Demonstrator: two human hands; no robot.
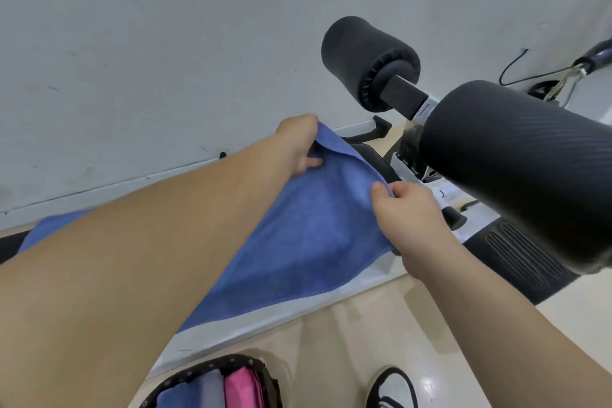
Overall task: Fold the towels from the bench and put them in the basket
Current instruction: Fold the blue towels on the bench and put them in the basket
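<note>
Pinching two corners of a blue towel (298,242), the left hand (299,146) and right hand (409,212) each have fingers curled round its hem. The towel lies spread on the pale worktop (265,315). It looks soft, light and limp, so the corners seem the surest hold. A basket (185,373) holding folded towels (238,387) sits on the floor below.

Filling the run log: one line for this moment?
left hand: grips blue towel | right hand: same towel | bench: under towel | basket: towels inside
</note>
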